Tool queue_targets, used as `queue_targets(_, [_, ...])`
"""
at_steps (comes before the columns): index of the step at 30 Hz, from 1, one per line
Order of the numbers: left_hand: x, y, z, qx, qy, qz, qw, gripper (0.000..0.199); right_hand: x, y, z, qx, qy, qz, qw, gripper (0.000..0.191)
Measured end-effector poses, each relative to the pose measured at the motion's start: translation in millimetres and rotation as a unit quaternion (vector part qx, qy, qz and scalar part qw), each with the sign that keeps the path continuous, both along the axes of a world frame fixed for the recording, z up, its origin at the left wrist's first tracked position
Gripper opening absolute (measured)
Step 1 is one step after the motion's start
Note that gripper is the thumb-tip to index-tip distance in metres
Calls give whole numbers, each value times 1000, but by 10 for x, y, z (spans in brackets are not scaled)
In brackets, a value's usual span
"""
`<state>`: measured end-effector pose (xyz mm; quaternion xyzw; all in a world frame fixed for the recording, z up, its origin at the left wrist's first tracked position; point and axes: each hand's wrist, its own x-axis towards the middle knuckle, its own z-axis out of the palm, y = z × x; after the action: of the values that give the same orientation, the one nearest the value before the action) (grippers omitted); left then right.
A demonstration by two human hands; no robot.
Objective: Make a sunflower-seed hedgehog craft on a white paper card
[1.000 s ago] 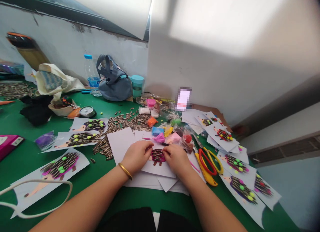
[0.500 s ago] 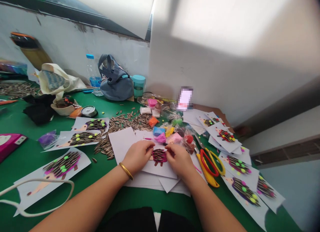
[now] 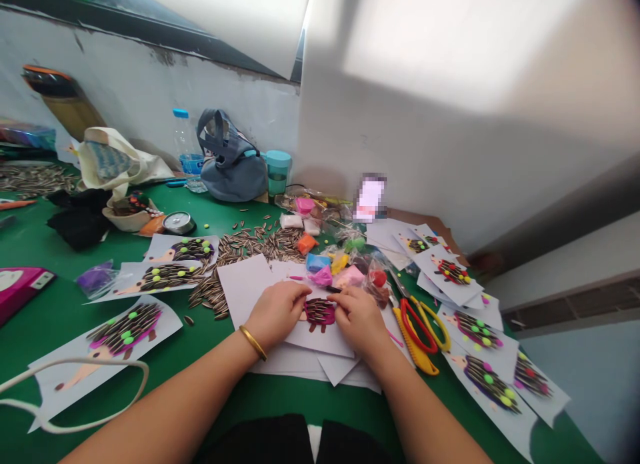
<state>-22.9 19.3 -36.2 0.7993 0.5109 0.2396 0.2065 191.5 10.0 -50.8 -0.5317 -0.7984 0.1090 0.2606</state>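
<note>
The paper hedgehog (image 3: 318,312) lies on white sheets (image 3: 320,344) on the green table (image 3: 50,317), between the two hands, its long axis running left to right. The left hand (image 3: 276,312) presses its left edge with fingers curled; the right hand (image 3: 359,317) pinches at its right edge, equally near.

— What is the person wearing on the arms?
— Nothing is covering them: both forearms are showing bare, sleeveless right to the picture's lower edge. A thin gold bangle (image 3: 251,342) is circling the left wrist.
— And the hands?
— The left hand (image 3: 276,312) and right hand (image 3: 361,321) are wearing no gloves.
— Anything lower?
— Black clothing (image 3: 300,441) is showing at the bottom edge.
</note>
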Motion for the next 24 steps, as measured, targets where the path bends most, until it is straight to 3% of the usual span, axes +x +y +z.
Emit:
queue_targets(4, [-33,40,23,-2,-12,24,1000,27,-2,-11,17,5,16,-5,1000,33])
queue_targets(8, [-235,186,73,32,-4,95,995,26,0,-37,45,6,23,-16,1000,32])
queue_targets(14, [-519,353,193,72,120,212,967,29,5,-63,49,5,24,-15,1000,32])
queue_targets(21, [-365,346,-29,95,168,148,970,38,1,-54,8,9,29,-7,1000,33])
queue_targets(24, [-388,369,-22,100,168,162,967,34,-2,-48,-3,4,28,-5,1000,32])
